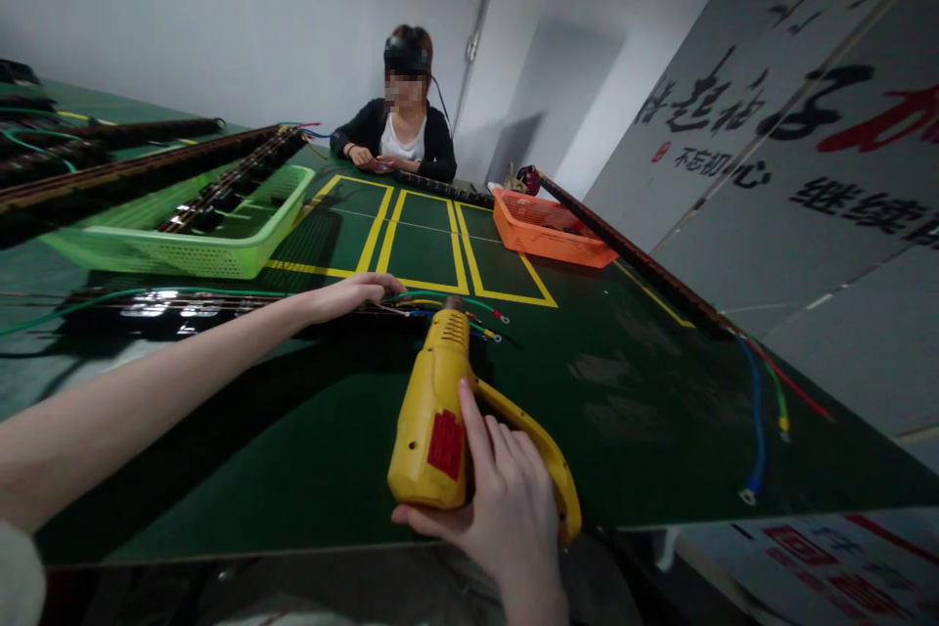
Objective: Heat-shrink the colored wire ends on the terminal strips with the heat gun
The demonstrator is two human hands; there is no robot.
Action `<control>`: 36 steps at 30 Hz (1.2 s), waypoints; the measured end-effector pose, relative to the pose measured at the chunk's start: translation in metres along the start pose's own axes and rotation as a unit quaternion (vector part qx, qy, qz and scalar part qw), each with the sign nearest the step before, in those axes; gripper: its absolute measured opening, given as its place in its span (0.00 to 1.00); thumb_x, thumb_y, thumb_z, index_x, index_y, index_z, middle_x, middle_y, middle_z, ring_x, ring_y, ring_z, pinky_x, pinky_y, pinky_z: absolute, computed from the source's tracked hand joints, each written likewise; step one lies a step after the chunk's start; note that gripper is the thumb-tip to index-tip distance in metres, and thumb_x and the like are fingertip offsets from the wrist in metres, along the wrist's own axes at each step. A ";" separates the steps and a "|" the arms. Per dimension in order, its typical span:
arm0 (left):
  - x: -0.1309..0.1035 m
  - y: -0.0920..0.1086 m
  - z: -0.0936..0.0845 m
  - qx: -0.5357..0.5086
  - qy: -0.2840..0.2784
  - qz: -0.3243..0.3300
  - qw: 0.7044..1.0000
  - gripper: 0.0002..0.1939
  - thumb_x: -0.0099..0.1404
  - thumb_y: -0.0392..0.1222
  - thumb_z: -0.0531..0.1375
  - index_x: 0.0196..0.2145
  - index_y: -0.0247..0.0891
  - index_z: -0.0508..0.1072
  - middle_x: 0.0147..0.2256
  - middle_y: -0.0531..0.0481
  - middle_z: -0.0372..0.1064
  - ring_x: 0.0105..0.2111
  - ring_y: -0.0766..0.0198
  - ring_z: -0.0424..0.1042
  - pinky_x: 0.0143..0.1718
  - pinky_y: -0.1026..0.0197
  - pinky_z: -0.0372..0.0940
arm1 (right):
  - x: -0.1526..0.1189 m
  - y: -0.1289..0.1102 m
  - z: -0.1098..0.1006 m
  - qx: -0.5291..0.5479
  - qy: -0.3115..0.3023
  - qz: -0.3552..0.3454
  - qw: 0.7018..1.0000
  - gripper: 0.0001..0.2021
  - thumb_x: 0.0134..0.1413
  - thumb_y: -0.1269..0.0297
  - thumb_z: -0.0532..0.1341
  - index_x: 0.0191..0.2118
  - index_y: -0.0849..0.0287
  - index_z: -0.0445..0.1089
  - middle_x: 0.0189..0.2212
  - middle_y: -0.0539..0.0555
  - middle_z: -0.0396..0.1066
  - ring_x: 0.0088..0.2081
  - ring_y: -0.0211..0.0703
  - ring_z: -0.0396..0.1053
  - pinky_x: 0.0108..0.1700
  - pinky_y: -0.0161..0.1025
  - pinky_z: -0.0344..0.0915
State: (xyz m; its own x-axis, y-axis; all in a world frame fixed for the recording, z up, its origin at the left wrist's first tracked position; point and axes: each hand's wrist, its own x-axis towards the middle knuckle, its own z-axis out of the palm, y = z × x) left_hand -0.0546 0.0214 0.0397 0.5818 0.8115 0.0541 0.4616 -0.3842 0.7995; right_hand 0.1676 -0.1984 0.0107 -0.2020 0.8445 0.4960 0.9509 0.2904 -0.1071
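Observation:
A yellow heat gun (pixel 429 411) with a red label is gripped by my right hand (pixel 506 479), its nozzle pointing away over the bundle of coloured wires (pixel 476 321). Those wires have ring terminals and come out of the end of a long dark bar assembly (pixel 183 311) lying across the green table (pixel 330 430). My left hand (pixel 356 295) rests at the end of that bar, its fingers closed around the start of the wires. Exactly which wires it holds is hidden.
A green basket (pixel 249 249) at the left carries more long bars (pixel 147 166). An orange basket (pixel 558 235) stands back right, beside another bar (pixel 646 269) with blue, green and red wires. Across the table sits a person (pixel 402 132).

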 end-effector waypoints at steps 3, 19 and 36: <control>0.000 -0.001 0.000 0.001 0.004 0.003 1.000 0.27 0.48 0.43 0.48 0.45 0.34 0.69 0.50 0.47 0.68 0.50 0.55 0.64 0.55 0.57 0.56 | 0.001 -0.016 0.002 0.018 -0.001 -0.010 1.000 0.57 0.34 0.26 0.53 0.65 0.63 0.43 0.34 0.57 0.68 0.33 0.50 0.66 0.38 0.47 0.62; 0.001 -0.003 0.000 0.000 0.002 -0.002 1.000 0.26 0.48 0.43 0.47 0.45 0.35 0.68 0.49 0.49 0.68 0.50 0.55 0.64 0.55 0.58 0.57 | 0.005 -0.013 0.001 0.038 -0.002 -0.036 0.999 0.55 0.36 0.27 0.52 0.65 0.62 0.44 0.34 0.55 0.69 0.34 0.48 0.68 0.38 0.45 0.61; 0.000 -0.002 0.000 0.014 0.012 -0.006 1.000 0.28 0.49 0.43 0.47 0.46 0.34 0.69 0.53 0.47 0.65 0.53 0.54 0.62 0.57 0.55 0.54 | 0.003 0.033 -0.008 -0.042 0.028 0.051 0.997 0.55 0.36 0.26 0.52 0.64 0.62 0.46 0.40 0.59 0.71 0.38 0.52 0.69 0.41 0.47 0.62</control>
State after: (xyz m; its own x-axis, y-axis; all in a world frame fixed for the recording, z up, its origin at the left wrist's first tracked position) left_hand -0.0560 0.0221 0.0381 0.5597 0.8266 0.0588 0.4878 -0.3860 0.7830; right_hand 0.2006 -0.1903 0.0157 -0.0930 0.8408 0.5334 0.9826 0.1640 -0.0872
